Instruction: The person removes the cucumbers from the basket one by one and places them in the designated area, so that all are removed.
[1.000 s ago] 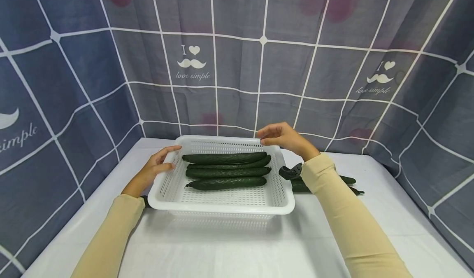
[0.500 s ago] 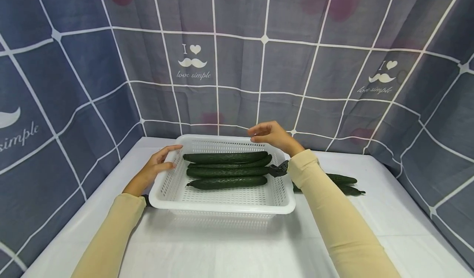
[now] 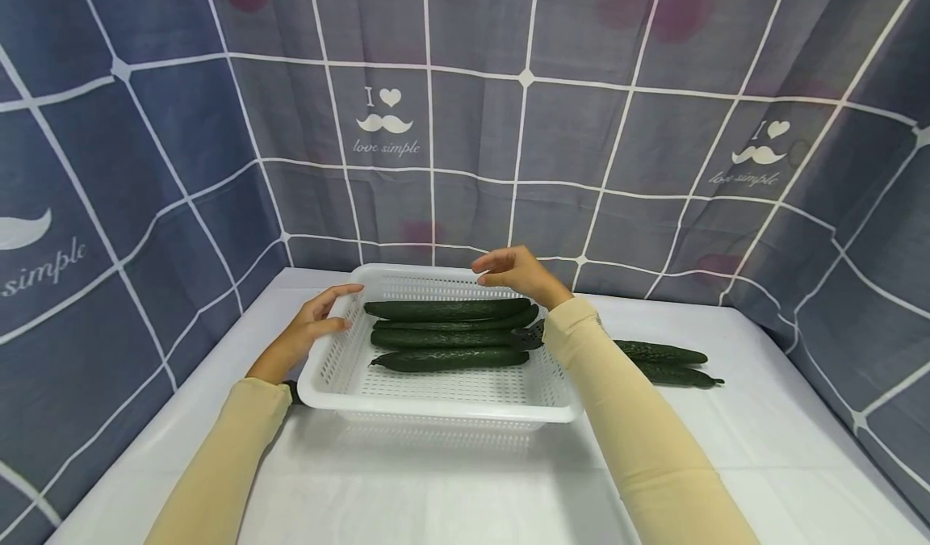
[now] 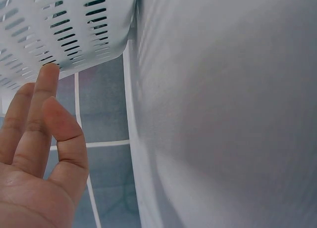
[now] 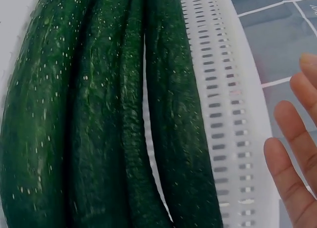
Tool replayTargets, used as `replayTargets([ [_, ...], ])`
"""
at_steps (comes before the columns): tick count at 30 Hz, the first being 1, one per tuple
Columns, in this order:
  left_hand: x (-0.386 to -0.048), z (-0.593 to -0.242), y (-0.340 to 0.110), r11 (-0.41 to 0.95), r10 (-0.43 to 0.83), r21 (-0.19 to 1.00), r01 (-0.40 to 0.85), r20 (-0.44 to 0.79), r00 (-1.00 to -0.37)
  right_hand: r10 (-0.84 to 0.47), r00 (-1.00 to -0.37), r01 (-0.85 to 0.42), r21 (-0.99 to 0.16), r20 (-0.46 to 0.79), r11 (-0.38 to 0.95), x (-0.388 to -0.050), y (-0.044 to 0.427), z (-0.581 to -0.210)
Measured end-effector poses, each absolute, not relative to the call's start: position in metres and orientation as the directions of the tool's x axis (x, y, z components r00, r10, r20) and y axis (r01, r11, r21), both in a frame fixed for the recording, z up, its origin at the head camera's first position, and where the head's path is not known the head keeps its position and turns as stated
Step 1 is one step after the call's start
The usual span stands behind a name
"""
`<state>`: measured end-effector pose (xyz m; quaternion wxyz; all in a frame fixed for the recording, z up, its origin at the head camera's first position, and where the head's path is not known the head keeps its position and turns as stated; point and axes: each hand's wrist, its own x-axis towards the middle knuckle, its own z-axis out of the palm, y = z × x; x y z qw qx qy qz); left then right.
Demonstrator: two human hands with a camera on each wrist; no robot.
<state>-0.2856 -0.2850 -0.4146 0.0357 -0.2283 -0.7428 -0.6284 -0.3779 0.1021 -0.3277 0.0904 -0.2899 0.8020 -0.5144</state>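
A white plastic basket (image 3: 436,410) with slotted walls stands on the table, with several long dark green cucumbers (image 3: 450,359) lying side by side in it. The right wrist view shows these cucumbers (image 5: 99,139) close up. At the basket's left rim is my left hand (image 3: 299,335); in the left wrist view this hand (image 4: 42,149) has its fingers fairly straight, with a fingertip at the slotted wall. My right hand (image 3: 519,274) is over the far rim, right of the middle. In the right wrist view its fingers (image 5: 290,176) are relaxed and hold nothing.
More cucumbers (image 3: 668,363) lie on the white tablecloth (image 3: 436,496) to the right of the basket, partly hidden by my right sleeve (image 3: 639,416). A grey-blue checked curtain (image 3: 472,125) hangs behind and at both sides of the table.
My right hand has moved left along the far rim, and more of the cucumbers on the table shows. My left hand stays at the left rim. The basket has not visibly moved.
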Motion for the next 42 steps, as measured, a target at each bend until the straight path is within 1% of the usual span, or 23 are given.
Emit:
replayTargets([
  [8, -0.286, -0.414, -0.283, 0.098, 0.288, 0.929, 0.356, 0.316, -0.904, -0.558, -0.819, -0.358, -0.880, 0.135, 0.312, -0.384, 0.091, -0.337],
  [14, -0.285, -0.414, -0.284, 0.127, 0.275, 0.935, 0.332, 0.288, -0.917, -0.569, -0.811, -0.376, -0.866, 0.136, 0.329, -0.386, 0.083, -0.347],
  [20, -0.285, -0.414, -0.285, 0.149, 0.272, 0.936, 0.320, 0.273, -0.923, -0.562, -0.818, -0.388, -0.839, 0.123, 0.381, -0.382, 0.079, -0.352],
  [30, -0.285, -0.414, -0.285, 0.131, 0.280, 0.934, 0.333, 0.287, -0.916, -0.553, -0.830, -0.379, -0.797, 0.068, 0.470, -0.382, 0.076, -0.362],
  [35, -0.285, -0.414, -0.285, 0.125, 0.278, 0.929, 0.349, 0.304, -0.911, -0.562, -0.826, -0.391, -0.771, 0.053, 0.503, -0.380, 0.074, -0.362],
  [42, -0.286, -0.415, -0.285, 0.128, 0.277, 0.933, 0.336, 0.291, -0.916, -0.564, -0.825, -0.397, -0.744, 0.034, 0.537, -0.376, 0.074, -0.360],
])
